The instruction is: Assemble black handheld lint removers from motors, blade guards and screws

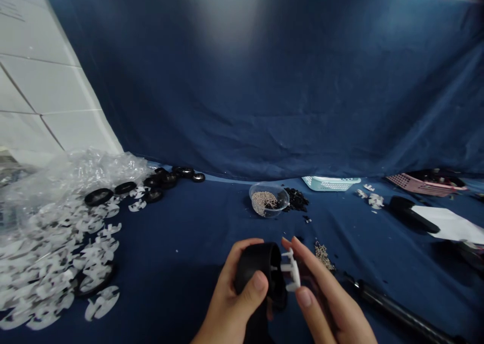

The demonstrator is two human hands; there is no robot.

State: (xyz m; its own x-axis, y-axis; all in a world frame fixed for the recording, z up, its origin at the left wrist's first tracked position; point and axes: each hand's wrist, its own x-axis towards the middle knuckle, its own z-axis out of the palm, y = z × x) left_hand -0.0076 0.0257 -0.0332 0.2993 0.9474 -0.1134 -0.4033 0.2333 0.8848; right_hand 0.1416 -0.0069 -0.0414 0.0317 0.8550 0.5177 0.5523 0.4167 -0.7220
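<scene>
My left hand (236, 293) is wrapped round a black hollow plastic housing (254, 263), its round open end facing right. Between the thumb and fingers of my right hand (327, 291) is a white plastic clip piece (293, 270) with several prongs. The prongs point left into the mouth of the housing, close to its rim; whether they touch inside cannot be made out. A black handle-like part of the housing runs down below my left hand. Just beyond my right fingers lies a small heap of metal screws (323, 256).
White clip pieces (91, 233) pile up at left beside clear plastic bags (94, 170) and black rings (98, 197). A clear bowl (269, 214) of small metal parts stands ahead, near black bits (296, 199). Rightward are a blue basket (330, 184), a pink basket (410, 184) and a black screwdriver-like tool (397, 308).
</scene>
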